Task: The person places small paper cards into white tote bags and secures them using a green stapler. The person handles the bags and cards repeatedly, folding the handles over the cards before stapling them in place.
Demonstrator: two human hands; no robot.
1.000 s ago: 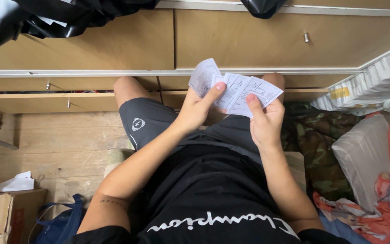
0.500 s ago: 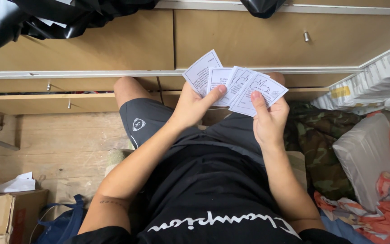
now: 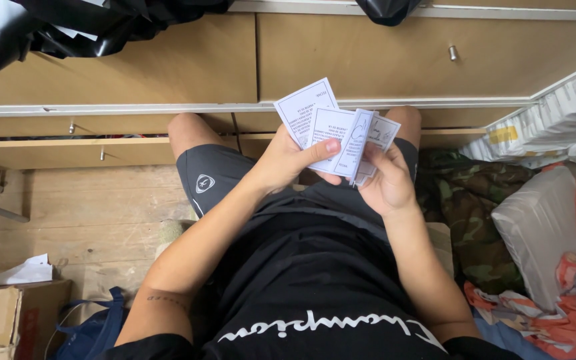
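A person seen from their own head, seated and looking down over a black shirt and dark shorts, holds a small fan of white paper slips (image 3: 331, 130) in front of their knees, above the lap. The left hand (image 3: 288, 163) is closed around the slips from below: its thumb presses flat across the face of the front slip, and the other fingers curl behind the stack (only partly visible). The right hand (image 3: 385, 180) is also closed on the same slips, pinching their right edge between thumb and fingertips, with the fingers bent and the palm turned inward. The two hands sit just beside each other, and both touch the paper. The slips overlap, tilted slightly, one standing higher at the left and the rest bunched toward the right; they carry small black print and a scribbled mark (too small to make out).

Beyond the knees stands a low wooden cabinet (image 3: 168, 60) with flat doors and small metal knobs. A crumpled black plastic bag (image 3: 68, 27) lies over its top left corner. Below is a bare wooden plank floor (image 3: 81, 213). A cardboard box (image 3: 8, 320) sits at the lower left edge, with a blue bag (image 3: 91, 330) beside it. To the right lie a camouflage cloth (image 3: 475, 207), a grey pillow (image 3: 538, 233) and patterned red fabric (image 3: 568, 307).
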